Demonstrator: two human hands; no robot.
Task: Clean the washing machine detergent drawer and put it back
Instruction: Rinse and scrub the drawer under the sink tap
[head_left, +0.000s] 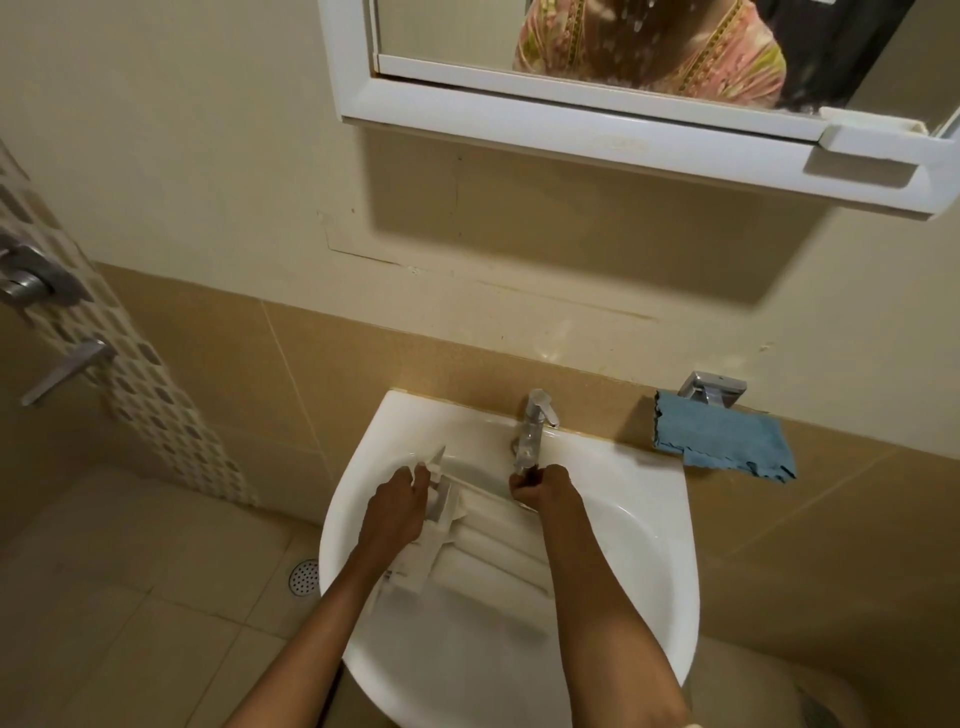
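The white detergent drawer (483, 540) lies across the bowl of the white sink (644, 561), its compartments blurred. My left hand (397, 501) grips the drawer's left end near its upright wall. My right hand (540, 486) is closed in a fist just under the spout of the chrome tap (535, 431), holding a small dark thing that I cannot make out, against the drawer's far edge. Whether water runs from the tap cannot be told.
A blue cloth (727, 441) hangs on a holder on the wall right of the sink. A white-framed mirror cabinet (597, 130) hangs above. Chrome shower fittings (31, 280) are on the left wall, and a floor drain (304, 577) lies left of the sink.
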